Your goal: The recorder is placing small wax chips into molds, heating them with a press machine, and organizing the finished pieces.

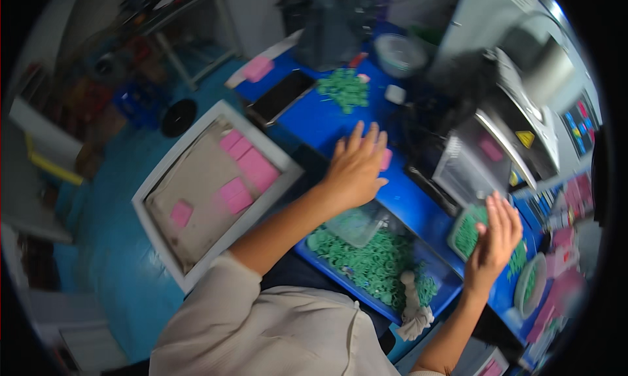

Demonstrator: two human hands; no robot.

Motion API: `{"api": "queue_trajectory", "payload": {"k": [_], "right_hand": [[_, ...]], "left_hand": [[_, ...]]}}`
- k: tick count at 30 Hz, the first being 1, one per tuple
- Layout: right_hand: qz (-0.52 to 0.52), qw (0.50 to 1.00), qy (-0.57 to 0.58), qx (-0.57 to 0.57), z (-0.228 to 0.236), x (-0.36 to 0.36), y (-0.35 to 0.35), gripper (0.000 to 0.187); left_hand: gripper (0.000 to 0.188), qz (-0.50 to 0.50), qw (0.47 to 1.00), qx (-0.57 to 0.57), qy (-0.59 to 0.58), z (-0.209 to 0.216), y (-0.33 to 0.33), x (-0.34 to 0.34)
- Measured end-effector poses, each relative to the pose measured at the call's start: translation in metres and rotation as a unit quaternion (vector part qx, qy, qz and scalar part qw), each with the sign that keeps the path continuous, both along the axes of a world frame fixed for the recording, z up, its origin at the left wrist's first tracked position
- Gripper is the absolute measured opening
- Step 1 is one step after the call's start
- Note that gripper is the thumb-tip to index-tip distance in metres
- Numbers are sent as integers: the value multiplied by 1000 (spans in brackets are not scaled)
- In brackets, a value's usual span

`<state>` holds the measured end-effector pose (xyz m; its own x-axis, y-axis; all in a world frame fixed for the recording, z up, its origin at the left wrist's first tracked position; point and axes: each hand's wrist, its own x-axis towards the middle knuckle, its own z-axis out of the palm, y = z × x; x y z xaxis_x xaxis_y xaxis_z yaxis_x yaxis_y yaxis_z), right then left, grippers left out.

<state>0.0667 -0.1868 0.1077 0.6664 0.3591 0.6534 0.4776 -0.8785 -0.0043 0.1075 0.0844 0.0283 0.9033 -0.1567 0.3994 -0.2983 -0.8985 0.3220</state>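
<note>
My left hand [356, 170] is over the blue tabletop [409, 209], palm down with its fingers stretched out. Partly hidden behind that hand is a pink block [386, 159]; whether they touch, I cannot tell. My right hand [498, 235] is raised at the right, fingers extended, nothing visible in it. Beside it stands a container of small green pieces [468, 233]. Just beyond are the clear guard [458, 163] and body of a machine [517, 91]. Between my forearms, a blue tray [451, 291] contains many green ring-like pieces [366, 271] and a clear plastic box [356, 227].
At the left, a white-rimmed tray [157, 235] carries several pink blocks [258, 170]. A dark phone-like slab [281, 98] and a green pile [345, 89] lie farther back. A whitish cloth [415, 320] hangs over the blue tray's edge. Another round tub [531, 284] stands far right.
</note>
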Motion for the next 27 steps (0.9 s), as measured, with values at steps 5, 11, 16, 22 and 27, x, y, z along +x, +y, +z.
{"api": "queue_trajectory", "payload": {"k": [5,11,16,22,27], "right_hand": [[3,998,-59,34,-14,21,-4,33],[5,996,-76,37,-23,31,-5,28],[-14,997,-79,18,-18,30,-8,26],[-6,997,-78,11,-26,35,-16,26],[-9,997,-79,13,-27,35,-17,26]], "left_hand": [[61,-1,1000,5,-10,-39,4,21],[50,71,995,-68,-26,-33,45,-26],[50,267,955,-97,-80,-97,149,-76],[45,404,908,-77,77,-163,279,-129],[41,328,910,-203,153,-186,309,-134]]}}
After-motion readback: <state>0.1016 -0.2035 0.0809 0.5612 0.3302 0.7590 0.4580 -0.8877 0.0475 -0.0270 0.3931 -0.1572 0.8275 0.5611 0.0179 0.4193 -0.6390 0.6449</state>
